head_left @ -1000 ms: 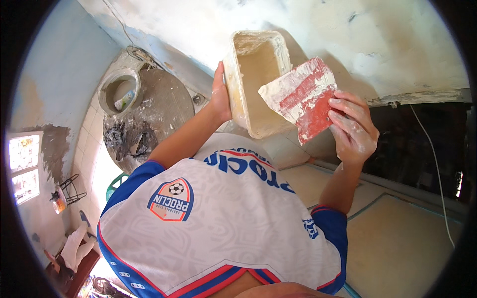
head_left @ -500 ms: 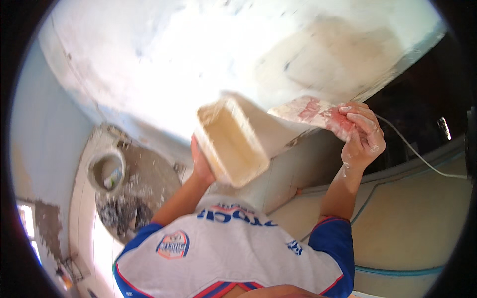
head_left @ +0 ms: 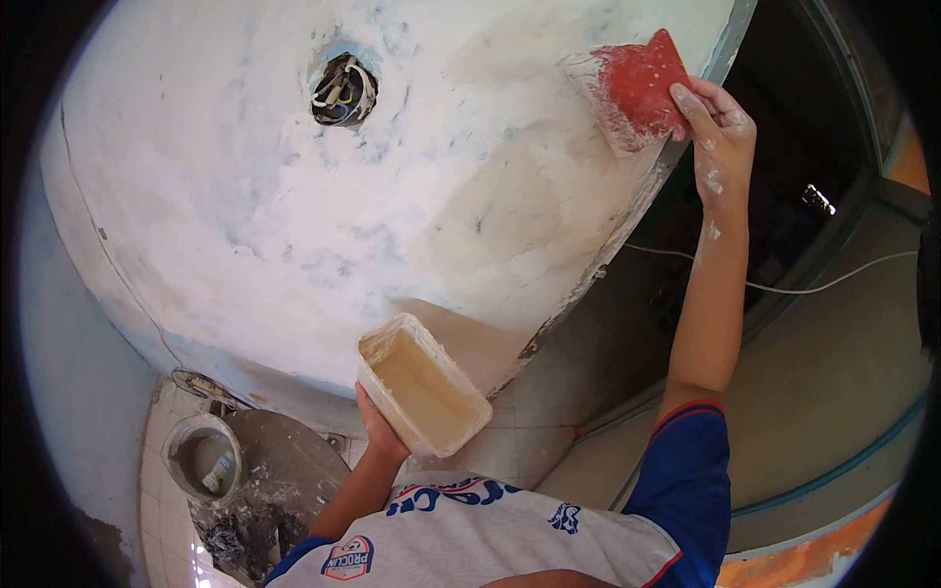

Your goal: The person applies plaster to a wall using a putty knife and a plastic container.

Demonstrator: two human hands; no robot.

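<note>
My left hand [head_left: 381, 427] grips a rectangular, cream-coloured plastic tub [head_left: 423, 387] by its side, with pale residue coating its rim and inner walls. In my right hand [head_left: 723, 132] is a red plastic putty spreader [head_left: 639, 90], pinched between thumb and fingers. White filler smears its blade, which lies against the wall [head_left: 294, 225] high up near the right-hand edge. The wall is patchy white, with a beige damp-looking area below the spreader. White smudges mark my right hand and forearm.
A round hole with loose wires [head_left: 343, 90] opens in the wall. Lower left, a bucket [head_left: 204, 459] holding a bottle stands beside crumpled dark plastic [head_left: 260, 534] on a grey, splattered surface. Right of the wall edge lies a dark opening, crossed by a white cable [head_left: 833, 279].
My right hand has risen with the spreader, whose red face now shows against the wall. The tub sits lower in view. The view has shifted upward, bringing the wired hole into sight.
</note>
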